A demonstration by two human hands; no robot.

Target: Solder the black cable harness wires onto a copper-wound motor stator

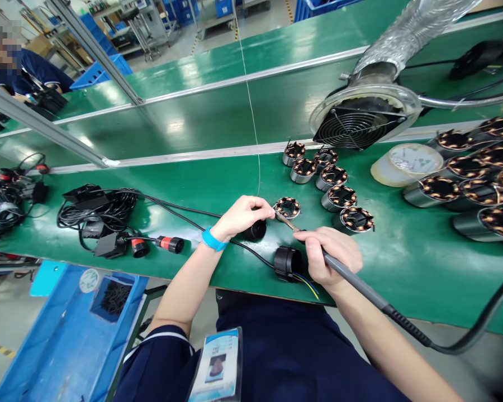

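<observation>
— Crowding the green bench (402,268) near the hands, what was there?

— Right of centre, 6 wound stators (333,177) stood in a loose cluster just beyond the hands; a bigger batch (469,184) filled the right edge. A fume extractor fan (356,125) with a foil duct sat behind them, a tape roll (406,163) beside it. Black cable bundles (96,215) lay at left.

— And the hands?

— The left hand (238,216), fingers pinched together, held a stator (287,207) at frame centre, on a black holder (255,230). The right hand (333,254) was clamped round a soldering iron (293,226), tip touching that stator. A black connector (288,262) with coloured wires lay just below.

— Any containers?

— A blue bin (67,340) at lower left held small black parts (113,296).

— Writing?

— A badge (216,365) at bottom centre; its print was too small to read.
</observation>
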